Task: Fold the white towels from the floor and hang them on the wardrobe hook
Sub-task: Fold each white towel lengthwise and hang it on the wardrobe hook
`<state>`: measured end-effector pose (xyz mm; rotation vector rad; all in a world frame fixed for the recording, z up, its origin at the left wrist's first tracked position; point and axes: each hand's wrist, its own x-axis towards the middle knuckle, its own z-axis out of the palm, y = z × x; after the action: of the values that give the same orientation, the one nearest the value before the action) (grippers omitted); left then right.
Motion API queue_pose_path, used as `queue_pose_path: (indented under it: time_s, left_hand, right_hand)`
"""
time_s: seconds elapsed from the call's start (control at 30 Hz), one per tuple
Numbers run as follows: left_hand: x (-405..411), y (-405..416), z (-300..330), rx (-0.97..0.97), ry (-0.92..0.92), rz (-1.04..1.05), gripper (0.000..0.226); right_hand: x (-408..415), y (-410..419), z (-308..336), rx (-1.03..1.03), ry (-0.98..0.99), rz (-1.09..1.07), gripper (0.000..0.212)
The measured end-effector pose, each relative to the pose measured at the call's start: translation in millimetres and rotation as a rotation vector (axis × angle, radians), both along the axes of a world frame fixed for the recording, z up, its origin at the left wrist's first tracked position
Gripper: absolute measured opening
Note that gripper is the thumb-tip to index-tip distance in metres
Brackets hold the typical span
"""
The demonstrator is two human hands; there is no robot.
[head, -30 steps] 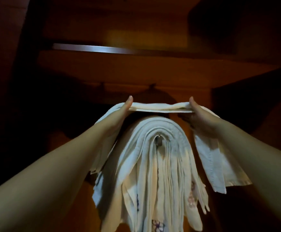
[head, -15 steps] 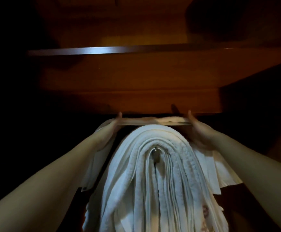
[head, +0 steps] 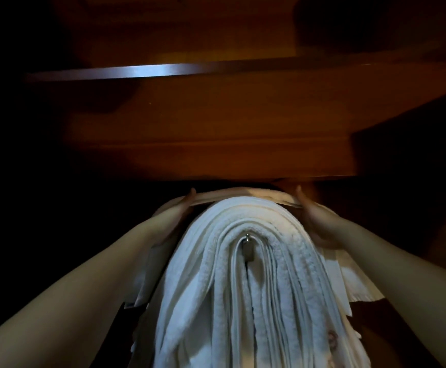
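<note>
- The wooden wardrobe (head: 216,123) fills the upper part of the view, dim and reddish-brown, with a pale glint running along one horizontal edge (head: 142,70) near the top.
- A thick stack of folded white towels (head: 243,288) hangs draped over the wardrobe hook, the layers arching over it and falling down toward the bottom of the frame.
- A further folded white towel (head: 245,195) is held stretched level across the very top of that stack, just under the wardrobe's lower edge; its loose ends hang down on both sides behind the forearms.
- The left hand (head: 175,216) grasps the left end of this towel: the thumb lies on top of the fold, the fingers go underneath and are hidden by cloth.
- The right hand (head: 316,221) grasps the right end in the same way, thumb pointing up along the fold, the other fingers (head: 325,243) curled under the cloth beside the stack.
- The metal hook (head: 248,244) shows only as a small shiny tip in the middle of the arch of towel layers.
</note>
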<state>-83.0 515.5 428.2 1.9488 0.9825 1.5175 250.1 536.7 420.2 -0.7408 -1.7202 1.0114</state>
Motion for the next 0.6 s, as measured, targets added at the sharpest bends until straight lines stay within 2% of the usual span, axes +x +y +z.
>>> queue_pose_path:
  time_s: [0.17,0.27,0.33,0.4,0.43,0.5,0.6]
  left_hand:
    - [2.2,-8.2,13.7,-0.053,-0.05,-0.181,0.087]
    - [1.3,-10.0,7.8,-0.07,-0.045,-0.151,0.086]
    - [-2.6,-8.7,-11.4,-0.018,-0.004,-0.054,0.072]
    - [-8.2,-12.1,-34.8,0.02,0.043,-0.008,0.052]
    - [-11.8,-13.6,-46.3,-0.01,0.025,-0.029,0.055]
    - [-20.5,-13.6,-68.5,-0.145,-0.06,-0.056,0.079]
    - [-33.4,-24.2,-97.1,-0.314,-0.103,-0.072,0.097]
  right_hand:
    - [3.3,-5.4,13.9,-0.003,-0.004,0.011,0.084]
    - [2.9,-8.0,10.2,-0.02,0.002,-0.022,0.079]
    - [5.6,-8.4,-4.9,-0.038,-0.029,-0.041,0.07]
    - [14.0,-11.8,-24.0,-0.069,-0.046,-0.07,0.074]
    - [19.6,-15.4,-33.6,-0.097,-0.036,-0.093,0.083]
    - [32.1,-23.1,-52.1,-0.144,-0.043,-0.15,0.1]
    - [40.8,-42.1,-78.6,-0.183,-0.06,-0.26,0.104]
